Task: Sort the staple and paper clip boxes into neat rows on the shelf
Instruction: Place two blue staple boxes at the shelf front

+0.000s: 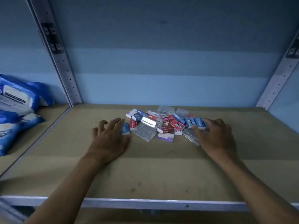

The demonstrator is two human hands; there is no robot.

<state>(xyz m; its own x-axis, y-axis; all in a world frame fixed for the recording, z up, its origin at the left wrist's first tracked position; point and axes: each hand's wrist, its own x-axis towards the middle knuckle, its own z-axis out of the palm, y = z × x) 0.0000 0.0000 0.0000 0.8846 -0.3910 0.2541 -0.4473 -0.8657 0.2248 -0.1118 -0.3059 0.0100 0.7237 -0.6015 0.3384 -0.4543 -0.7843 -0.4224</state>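
Blue-painted back wall (161,62), perforated metal uprights (64,68) at either side, tan shelf board (153,175) underneath with a pale metal front edge (145,203). Dim light, some blur throughout.

At 12 o'clock on the board, toward the back: jumbled pile of small boxes (161,123), nothing in rows yet. Red staple boxes (177,124) near the middle, blue staple boxes (178,118) scattered round them, a white-and-purple box (165,136) at the pile's 6 o'clock edge. Clear paper clip boxes (144,131) mixed in (metal clips visible through the plastic), two more at the pile's 12 o'clock side against the wall.

Left hand (110,139) at the pile's 9 o'clock, palm down on the board, fingers spread and only loosely bent. Small blue box (125,129) stood on edge, touching the thumb side of that hand; pinched or merely nudged, could not tell.

Right hand (216,135) at the pile's 3 o'clock, palm down, fingers curved over the blue box (200,123) at that edge, with a clear box (191,135) partly under it. Fingertips blurred there, so a true hold could not be told from a mere touch.

Off at 9 o'clock, beyond the left upright on the neighbouring shelf: blue-and-white soft packs (17,101), stacked and slumped.
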